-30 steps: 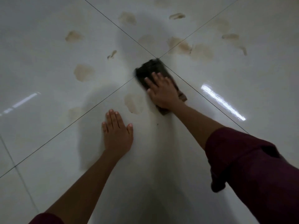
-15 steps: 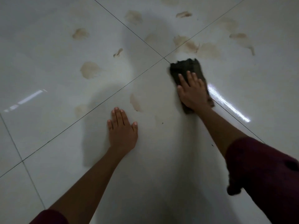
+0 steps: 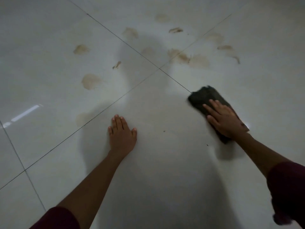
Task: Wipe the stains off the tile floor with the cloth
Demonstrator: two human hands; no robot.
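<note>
The right hand (image 3: pixel 226 119) lies flat on the dark cloth (image 3: pixel 206 98), fingers spread and not closed around it, to the right of the tile joint crossing. The left hand (image 3: pixel 122 133) is open, palm down on bare tile floor (image 3: pixel 165 162), with free space between the hands. The near end of the cloth is hidden under the hand. Brown stains (image 3: pixel 181 57) remain far, across glossy white tiles.

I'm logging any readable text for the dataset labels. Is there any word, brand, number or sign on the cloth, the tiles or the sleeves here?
None: no text shows anywhere. The dark cloth under the right hand is plain and motion-blurred, the tile floor carries only stains and grout lines, and the sleeves are unmarked. The left hand lies flat on bare tile.
</note>
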